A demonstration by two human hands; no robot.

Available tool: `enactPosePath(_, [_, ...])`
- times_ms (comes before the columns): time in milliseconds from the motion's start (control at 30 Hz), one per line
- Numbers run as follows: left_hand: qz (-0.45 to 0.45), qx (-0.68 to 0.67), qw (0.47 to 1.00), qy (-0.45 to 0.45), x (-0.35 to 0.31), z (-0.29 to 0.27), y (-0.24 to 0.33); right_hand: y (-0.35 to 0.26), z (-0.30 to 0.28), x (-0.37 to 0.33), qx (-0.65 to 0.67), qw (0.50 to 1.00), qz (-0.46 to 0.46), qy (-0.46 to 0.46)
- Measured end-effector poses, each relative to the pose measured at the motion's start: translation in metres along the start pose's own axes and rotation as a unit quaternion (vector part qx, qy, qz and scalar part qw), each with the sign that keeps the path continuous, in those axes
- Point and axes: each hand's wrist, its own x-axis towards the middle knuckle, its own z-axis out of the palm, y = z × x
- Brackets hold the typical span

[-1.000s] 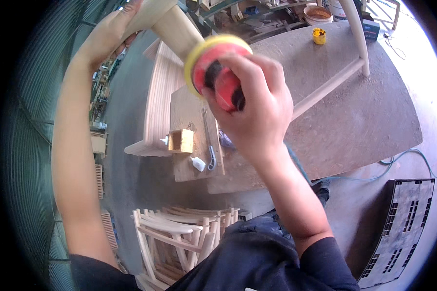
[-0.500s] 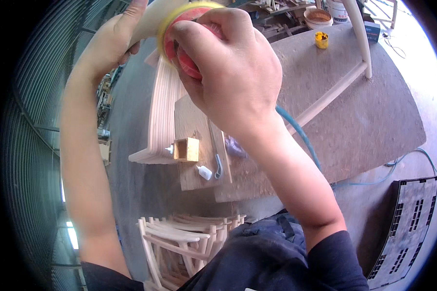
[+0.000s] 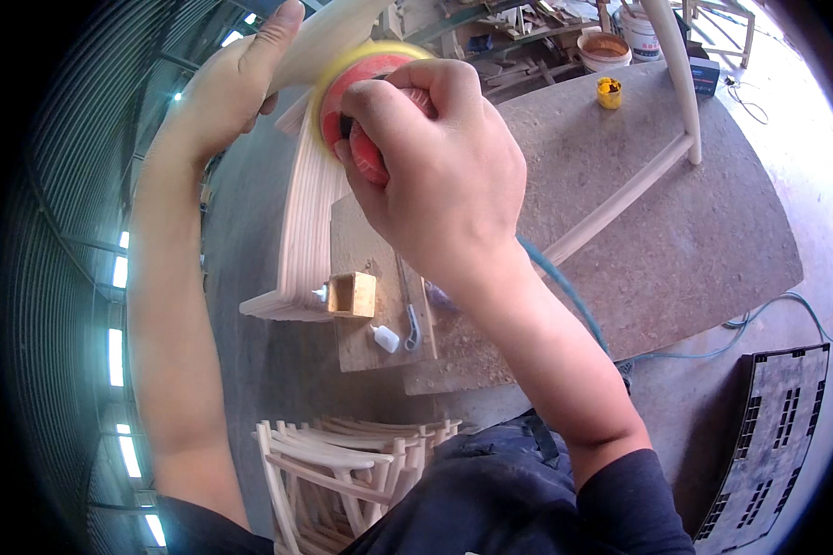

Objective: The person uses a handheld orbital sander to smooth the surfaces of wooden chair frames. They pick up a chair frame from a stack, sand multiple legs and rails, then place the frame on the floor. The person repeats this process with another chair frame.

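My right hand (image 3: 444, 157) is wrapped over the top of a red sander (image 3: 366, 153) with a yellow pad (image 3: 329, 79). The sander's edge is against or very close to a pale curved wooden chair part (image 3: 329, 37); the exact contact is hidden. On the far left my left hand (image 3: 227, 88) grips this part, thumb up and fingers curled behind it. A teal hose (image 3: 565, 282) runs from beneath my right wrist to the right. Pale wooden legs and a rail (image 3: 620, 199) stand on the grey worktable (image 3: 722, 231).
A stack of striped wooden pieces (image 3: 305, 222) lies left of a board (image 3: 361, 347) bearing a small wooden box (image 3: 352, 294) and a white bottle (image 3: 386, 339). A yellow cup (image 3: 609, 92) stands farther off. Chair frames (image 3: 342, 462) are below; a black pallet (image 3: 768, 444) leans at right.
The sander and my right hand sit a little lower in the picture, and more of the wooden part shows above them. My left hand keeps its grip. The whole view has shifted slightly.
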Motion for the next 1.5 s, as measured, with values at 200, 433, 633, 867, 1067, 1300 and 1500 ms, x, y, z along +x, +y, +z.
enactPosePath(200, [0.025,-0.049,0.998,0.005,-0.006,0.004,0.005,-0.008,-0.005,-0.002,0.011,1.0,-0.007,0.003])
enactPosePath(433, [0.028,-0.02,0.999,-0.007,-0.014,0.0,0.018,-0.016,-0.011,-0.001,0.027,0.999,-0.016,0.02])
enactPosePath(633, [0.041,-0.008,0.998,0.042,-0.018,0.004,0.015,0.01,-0.035,0.016,-0.023,0.999,-0.007,0.023])
enactPosePath(867, [0.034,0.013,0.998,0.051,-0.021,0.007,0.023,0.009,-0.034,0.014,-0.009,0.999,0.025,0.018])
enactPosePath(1067, [0.039,0.001,0.998,0.04,-0.017,0.005,0.022,0.0,-0.032,0.009,-0.002,1.0,0.023,0.016])
enactPosePath(1300, [0.036,0.018,0.999,0.036,-0.017,0.005,0.025,0.001,-0.027,0.01,0.002,0.999,0.027,0.017])
enactPosePath(1500, [0.053,0.053,0.996,0.042,-0.01,0.003,0.023,0.015,-0.04,0.031,-0.017,0.997,0.071,0.026])
